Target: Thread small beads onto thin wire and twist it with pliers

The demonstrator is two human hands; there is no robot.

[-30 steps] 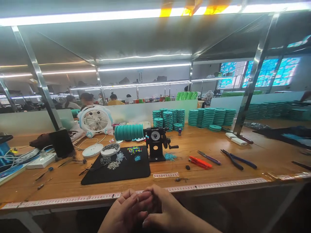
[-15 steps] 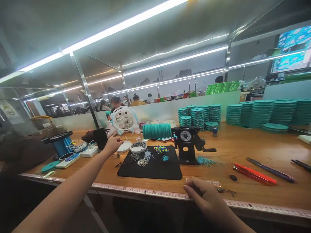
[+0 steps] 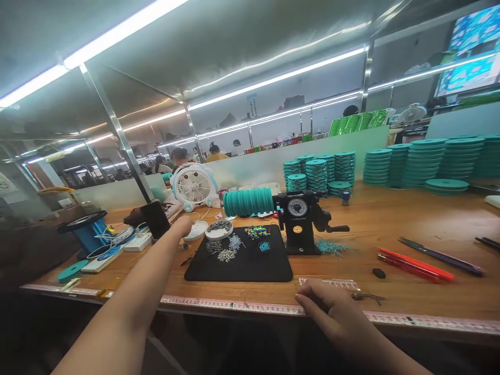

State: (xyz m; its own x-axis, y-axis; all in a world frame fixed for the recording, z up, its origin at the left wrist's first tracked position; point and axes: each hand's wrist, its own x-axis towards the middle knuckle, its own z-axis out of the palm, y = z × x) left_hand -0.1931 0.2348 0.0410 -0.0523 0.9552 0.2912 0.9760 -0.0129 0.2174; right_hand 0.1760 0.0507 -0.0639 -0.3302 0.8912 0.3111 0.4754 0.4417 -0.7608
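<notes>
- Step in hand, as far as can be judged: a reach by the left hand (image 3: 183, 227) towards the left of the bench, over the near side of the white lid (image 3: 198, 230) and just beside the phone (image 3: 157, 221).
- Its fingers are hidden, so whether it is released, clenched or grasping something cannot be told.
- The right hand (image 3: 332, 310) is at the near edge, thumb and forefinger drawn close together by the printed strip (image 3: 344, 284) and above the measuring tape (image 3: 273, 308); whether something thin is pinched there cannot be told.
- The lid lies flat, left of the dish (image 3: 219, 229) of grey pieces, which sits on the mat (image 3: 238, 270).
- Further right stands the winder (image 3: 299, 229), teal spools (image 3: 248, 202) on its left side.
- Any move by the left hand here would call for care around the phone and dish.
</notes>
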